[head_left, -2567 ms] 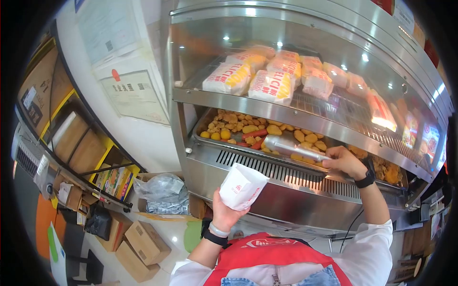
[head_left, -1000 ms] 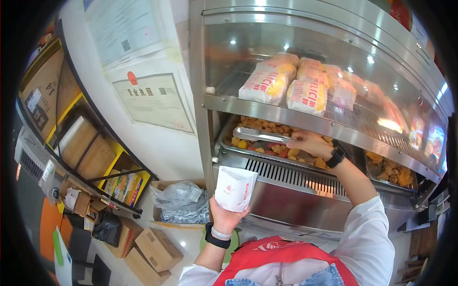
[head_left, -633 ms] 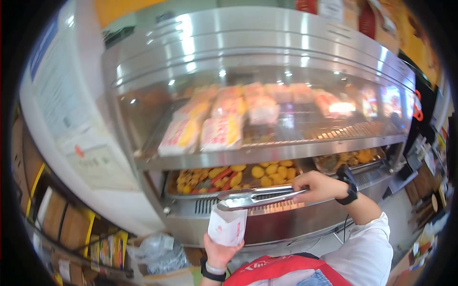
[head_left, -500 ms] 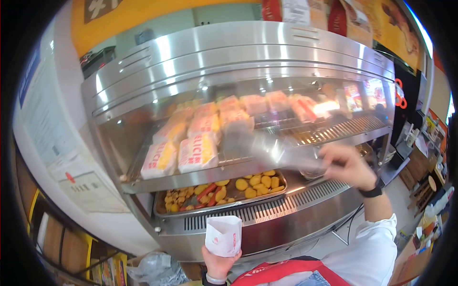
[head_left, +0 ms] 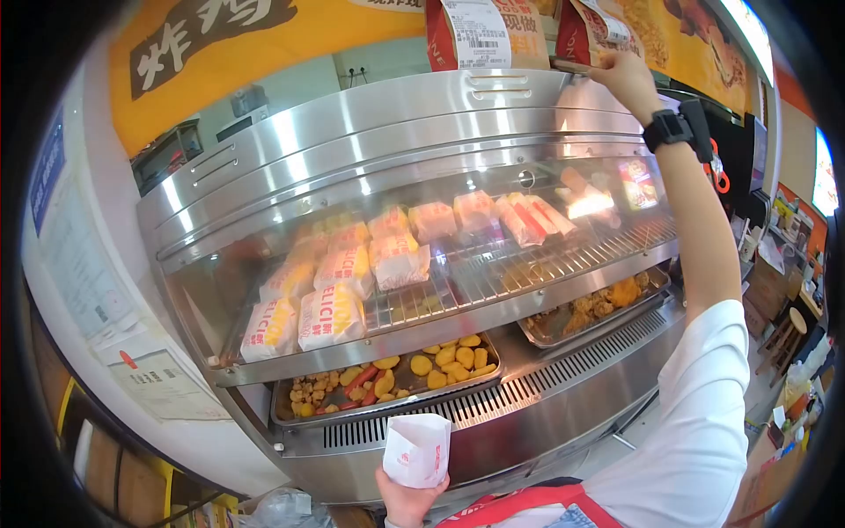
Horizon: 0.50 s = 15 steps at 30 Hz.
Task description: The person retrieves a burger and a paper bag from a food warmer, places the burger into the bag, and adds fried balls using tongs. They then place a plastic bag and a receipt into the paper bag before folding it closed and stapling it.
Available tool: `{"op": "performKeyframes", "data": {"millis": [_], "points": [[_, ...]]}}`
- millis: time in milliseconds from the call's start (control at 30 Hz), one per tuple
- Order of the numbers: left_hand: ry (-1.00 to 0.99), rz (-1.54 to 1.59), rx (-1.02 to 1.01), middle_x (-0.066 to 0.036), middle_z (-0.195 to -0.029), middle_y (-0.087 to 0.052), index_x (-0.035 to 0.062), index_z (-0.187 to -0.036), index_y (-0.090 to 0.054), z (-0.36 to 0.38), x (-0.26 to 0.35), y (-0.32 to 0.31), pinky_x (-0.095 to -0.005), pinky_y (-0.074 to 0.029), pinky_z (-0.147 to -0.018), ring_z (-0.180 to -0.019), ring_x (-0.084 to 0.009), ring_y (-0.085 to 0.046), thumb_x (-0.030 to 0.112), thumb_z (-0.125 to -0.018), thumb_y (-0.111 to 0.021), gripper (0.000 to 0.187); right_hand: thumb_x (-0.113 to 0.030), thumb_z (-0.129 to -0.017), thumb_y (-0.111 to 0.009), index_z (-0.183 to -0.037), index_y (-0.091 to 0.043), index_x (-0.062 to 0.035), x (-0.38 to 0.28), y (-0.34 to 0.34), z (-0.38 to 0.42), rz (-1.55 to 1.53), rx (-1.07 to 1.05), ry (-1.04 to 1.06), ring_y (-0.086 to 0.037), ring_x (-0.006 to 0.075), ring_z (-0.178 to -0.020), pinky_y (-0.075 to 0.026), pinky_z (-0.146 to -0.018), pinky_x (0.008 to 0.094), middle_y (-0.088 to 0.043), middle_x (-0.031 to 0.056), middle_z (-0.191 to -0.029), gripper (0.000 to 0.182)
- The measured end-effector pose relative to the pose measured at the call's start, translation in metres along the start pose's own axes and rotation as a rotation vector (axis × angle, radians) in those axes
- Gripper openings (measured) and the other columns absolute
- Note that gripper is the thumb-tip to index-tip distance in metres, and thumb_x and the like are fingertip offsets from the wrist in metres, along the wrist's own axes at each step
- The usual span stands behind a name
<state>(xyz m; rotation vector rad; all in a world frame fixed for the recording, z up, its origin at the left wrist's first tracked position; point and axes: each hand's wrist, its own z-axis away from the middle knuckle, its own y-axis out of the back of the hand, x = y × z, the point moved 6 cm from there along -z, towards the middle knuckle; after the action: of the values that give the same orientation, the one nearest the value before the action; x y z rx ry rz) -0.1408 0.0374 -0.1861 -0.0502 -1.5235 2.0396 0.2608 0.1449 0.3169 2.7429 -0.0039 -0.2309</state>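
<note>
My left hand (head_left: 410, 500) is closed around the lower part of a small white paper bag (head_left: 417, 451) with red print. The bag stands upright with its mouth open, in front of the display warmer. My right hand (head_left: 627, 81) is raised to the warmer's top edge, its fingers closed at a thin brownish piece (head_left: 572, 67) that I cannot make out. A red and white takeaway bag (head_left: 601, 33) with a printed slip stands right behind those fingers. Beside it is another takeaway bag (head_left: 475, 35) with a longer receipt.
The steel warmer (head_left: 387, 114) holds wrapped burgers (head_left: 333, 315) on its upper rack. Below, one tray (head_left: 497, 374) carries potatoes, sausages and small fried pieces; another tray (head_left: 539, 339) holds fried chicken. A plastic bag (head_left: 283, 509) lies low at left. Stools and boxes stand at right.
My right hand has swung up from in front of the warmer's shelves to its top; the blurred object beside it earlier is gone from there. My left hand still holds the paper bag. The view has shifted.
</note>
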Motion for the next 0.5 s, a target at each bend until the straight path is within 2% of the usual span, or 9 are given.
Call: {"op": "performKeyframes", "data": {"millis": [67, 100, 167, 200, 267, 300, 333, 367, 500], "points": [[-0.014, 0.002, 0.004, -0.008, -0.119, -0.043, 0.0196, -0.116, -0.044, 0.001, -0.005, -0.001, -0.0479, -0.034, -0.082, -0.104, -0.0300, -0.042, 0.048, -0.072, -0.033, 0.053, -0.026, -0.068, -0.063, -0.081, -0.062, -0.0064, -0.007, -0.008, -0.003, 0.019, 0.011, -0.013, -0.057, 0.0275, -0.069, -0.044, -0.067, 0.0367, -0.061, 0.0103, -0.072, 0.024], [-0.020, -0.027, -0.003, -0.008, -0.119, -0.043, 0.0196, -0.116, -0.044, 0.002, -0.008, -0.002, -0.0481, -0.033, -0.082, -0.105, -0.0300, -0.041, 0.047, -0.072, -0.033, 0.053, -0.026, -0.068, -0.063, -0.081, -0.062, -0.0064, -0.006, -0.016, -0.003, 0.013, 0.013, -0.011, -0.057, 0.0275, -0.069, -0.044, -0.067, 0.0367, -0.061, 0.0103, -0.072, 0.024], [-0.032, -0.055, -0.008, -0.008, -0.120, -0.043, 0.0196, -0.116, -0.044, 0.003, -0.013, -0.006, -0.0482, -0.033, -0.082, -0.105, -0.0300, -0.041, 0.047, -0.072, -0.033, 0.053, -0.025, -0.069, -0.063, -0.083, -0.062, -0.0081, -0.029, 0.006, 0.021, 0.192, 0.821, 0.373, -0.055, 0.0272, -0.077, -0.043, -0.071, 0.0364, -0.059, 0.0108, -0.083, 0.022], [-0.032, -0.048, -0.008, -0.008, -0.120, -0.043, 0.0198, -0.116, -0.044, 0.004, -0.017, -0.010, -0.0485, -0.033, -0.082, -0.106, -0.0299, -0.040, 0.047, -0.072, -0.033, 0.053, -0.020, -0.071, -0.060, -0.081, -0.061, -0.0078, -0.038, 0.008, 0.031, 0.085, 0.815, 0.366, -0.052, 0.0275, -0.080, -0.042, -0.072, 0.0370, -0.056, 0.0112, -0.089, 0.016], [-0.037, -0.039, -0.009, -0.008, -0.121, -0.042, 0.0200, -0.116, -0.044, 0.003, -0.022, -0.012, -0.0488, -0.032, -0.083, -0.107, -0.0298, -0.040, 0.046, -0.072, -0.033, 0.052, -0.017, -0.071, -0.059, -0.077, -0.059, -0.0064, -0.053, -0.003, 0.054, -0.228, 0.643, 0.465, -0.052, 0.0274, -0.075, -0.042, -0.068, 0.0361, -0.056, 0.0108, -0.080, 0.012], [-0.030, -0.045, -0.010, -0.008, -0.121, -0.042, 0.0201, -0.116, -0.045, 0.001, -0.026, -0.009, -0.0490, -0.032, -0.083, -0.108, -0.0297, -0.039, 0.046, -0.072, -0.033, 0.052, -0.015, -0.073, -0.058, -0.074, -0.057, -0.0059, -0.067, -0.010, 0.075, -0.412, 0.447, 0.473, -0.053, 0.0265, -0.069, -0.044, -0.063, 0.0344, -0.055, 0.0102, -0.074, 0.009], [-0.020, -0.049, -0.009, -0.008, -0.121, -0.042, 0.0201, -0.115, -0.045, 0.000, -0.031, -0.008, -0.0492, -0.032, -0.083, -0.109, -0.0295, -0.039, 0.045, -0.072, -0.033, 0.052, -0.017, -0.075, -0.057, -0.073, -0.057, -0.0064, -0.079, -0.019, 0.095, -0.464, 0.261, 0.472, -0.055, 0.0257, -0.063, -0.044, -0.057, 0.0344, -0.055, 0.0092, -0.070, 0.010], [-0.019, -0.045, 0.000, -0.008, -0.121, -0.042, 0.0201, -0.115, -0.045, -0.001, -0.037, -0.009, -0.0492, -0.032, -0.083, -0.109, -0.0295, -0.039, 0.045, -0.072, -0.033, 0.052, -0.021, -0.076, -0.057, -0.073, -0.056, -0.0071, -0.091, -0.022, 0.114, -0.376, 0.150, 0.490, -0.055, 0.0260, -0.062, -0.045, -0.055, 0.0354, -0.055, 0.0083, -0.071, 0.014], [-0.004, -0.079, -0.001, -0.007, -0.121, -0.042, 0.0203, -0.115, -0.045, -0.004, -0.059, -0.021, -0.0484, -0.032, -0.083, -0.109, -0.0290, -0.039, 0.044, -0.072, -0.033, 0.051, -0.027, -0.074, -0.059, -0.079, -0.055, -0.0075, -0.093, -0.051, 0.150, -0.395, -0.055, 0.538, -0.056, 0.0270, -0.065, -0.045, -0.056, 0.0355, -0.056, 0.0088, -0.072, 0.020]]}}
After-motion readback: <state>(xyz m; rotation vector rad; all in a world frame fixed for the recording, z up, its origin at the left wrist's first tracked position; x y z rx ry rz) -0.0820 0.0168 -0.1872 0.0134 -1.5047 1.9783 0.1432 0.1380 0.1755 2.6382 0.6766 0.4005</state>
